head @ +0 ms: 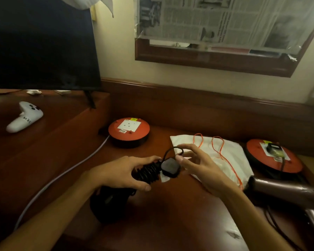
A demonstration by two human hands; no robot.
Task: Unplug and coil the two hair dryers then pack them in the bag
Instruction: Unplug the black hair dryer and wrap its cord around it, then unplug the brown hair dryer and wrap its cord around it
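My left hand (129,172) grips the handle of a black hair dryer (107,201), whose black cord (149,172) is wound in tight turns round the handle. The cord's black plug (169,167) sticks out to the right of the coil. My right hand (198,163) hovers beside the plug and pinches the last loop of cord between thumb and forefinger. A white drawstring bag (230,156) with orange strings lies flat behind my right hand. A bronze hair dryer (286,187) lies at the right, its plug (274,148) still in the right red socket reel (286,163).
A second red socket reel (129,131) with a grey cable (62,176) stands at the back centre, its socket free. A dark TV screen (42,42) and a white game controller (25,116) occupy the raised shelf at left. A framed mirror covered in newspaper (225,33) hangs above.
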